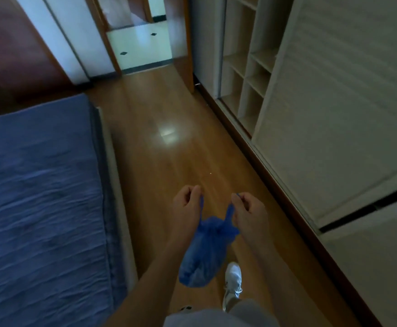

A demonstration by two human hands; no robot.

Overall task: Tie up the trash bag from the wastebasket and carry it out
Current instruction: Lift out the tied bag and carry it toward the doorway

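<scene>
- Blue trash bag (203,253) hangs in the air between both forearms, over the wooden floor (164,149).
- Left hand (187,206) pinches one bag tail, fingers closed.
- Right hand (249,211) pinches the other tail likewise.
- Bed (39,197) lies left, wardrobe (334,102) right.

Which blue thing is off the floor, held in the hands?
The blue trash bag, hanging by its handles from both hands; the blue bed cover lies flat at left.

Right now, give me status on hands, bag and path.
Left hand and right hand each pinching a bag handle. Blue trash bag hanging between them, neck gathered. Wooden floor to the doorway looks clear.
</scene>
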